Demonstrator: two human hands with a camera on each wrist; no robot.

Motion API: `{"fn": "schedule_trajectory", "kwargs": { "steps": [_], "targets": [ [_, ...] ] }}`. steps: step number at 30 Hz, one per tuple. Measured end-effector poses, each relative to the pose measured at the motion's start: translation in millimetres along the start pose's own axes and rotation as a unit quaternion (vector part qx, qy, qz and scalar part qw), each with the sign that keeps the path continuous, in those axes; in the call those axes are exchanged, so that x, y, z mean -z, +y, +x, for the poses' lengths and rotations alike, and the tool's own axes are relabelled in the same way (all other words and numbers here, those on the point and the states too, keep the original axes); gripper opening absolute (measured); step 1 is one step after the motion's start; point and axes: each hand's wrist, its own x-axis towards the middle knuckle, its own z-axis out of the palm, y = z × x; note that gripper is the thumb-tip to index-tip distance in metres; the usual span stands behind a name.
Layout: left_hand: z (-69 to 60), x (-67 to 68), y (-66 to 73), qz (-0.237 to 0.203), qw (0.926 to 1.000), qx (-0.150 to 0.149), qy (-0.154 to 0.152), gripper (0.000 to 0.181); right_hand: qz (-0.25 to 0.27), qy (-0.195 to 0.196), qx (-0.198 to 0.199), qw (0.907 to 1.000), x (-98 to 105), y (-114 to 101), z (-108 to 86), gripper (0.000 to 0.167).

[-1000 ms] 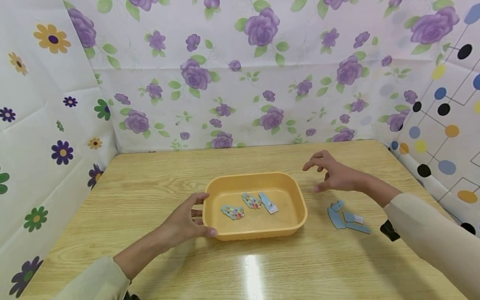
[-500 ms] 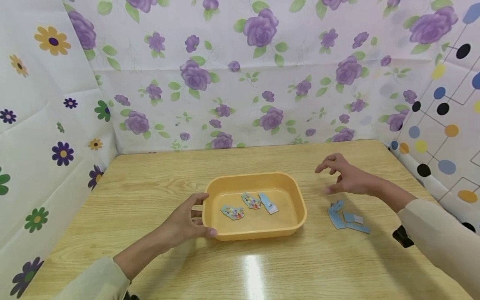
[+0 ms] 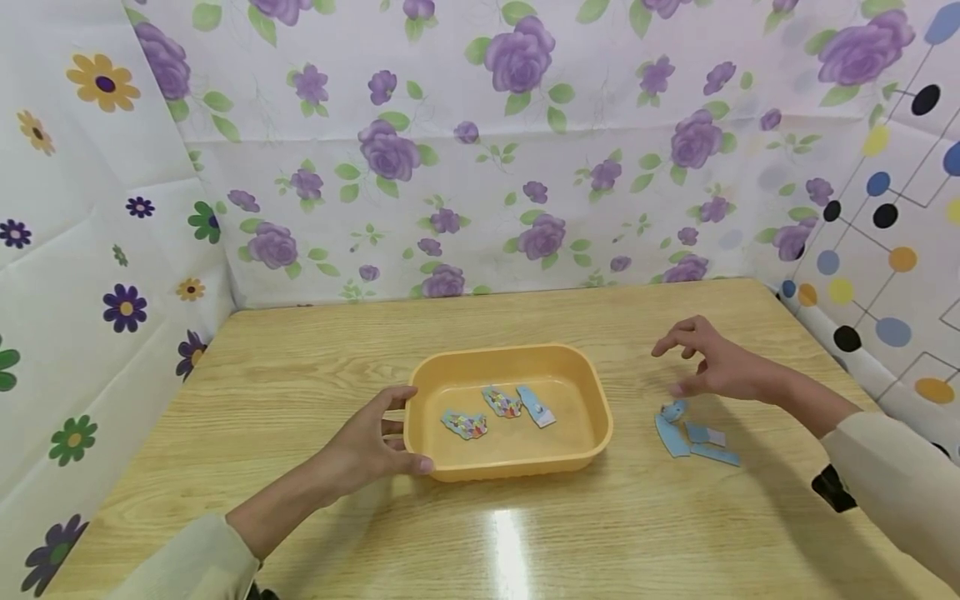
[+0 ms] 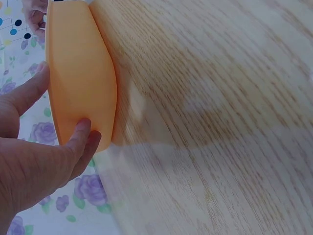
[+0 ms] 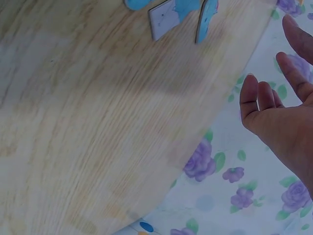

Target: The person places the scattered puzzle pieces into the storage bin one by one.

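Observation:
An orange-yellow plastic tray sits mid-table with three flat light-blue puzzle pieces inside; two of them, such as the left puzzle piece, carry multicoloured patterns. My left hand holds the tray's left end, thumb at one corner and fingers against the outer wall. Over the right of the table hovers my right hand, fingers loosely bent and holding nothing. Its thumb is just above several blue puzzle pieces lying close together, among them a curved puzzle piece and a blue-and-white puzzle piece.
A wooden table carries everything. Flower-printed sheeting stands along the back edge and the left side; dotted sheeting stands on the right. A small black object shows beside the right sleeve.
My right hand has moved rightward and slightly nearer, away from the tray and over to the loose puzzle pieces. The left hand and the tray stay in place.

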Motion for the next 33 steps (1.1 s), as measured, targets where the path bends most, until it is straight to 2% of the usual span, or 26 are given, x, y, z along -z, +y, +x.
{"fn": "schedule_trajectory", "kwargs": {
  "steps": [7,18,26,33],
  "targets": [
    [-0.6,-0.4,0.5,0.000,1.0000,-0.001,-0.001,0.102,-0.009,0.010,-0.005,0.9999,0,8,-10.1,0.045],
    [-0.1,0.1,0.4,0.007,1.0000,0.002,0.004,0.102,-0.007,0.000,-0.012,0.9999,-10,24,-24.1,0.042],
    [0.5,-0.4,0.4,0.016,0.9998,0.001,0.009,0.102,-0.017,0.002,0.007,0.9998,-20,33,-34.1,0.039],
    [0.2,-0.2,1.1,0.013,0.9999,0.000,0.006,0.103,-0.011,-0.003,-0.014,0.9998,-20,39,-42.0,0.043]
  ]
}}
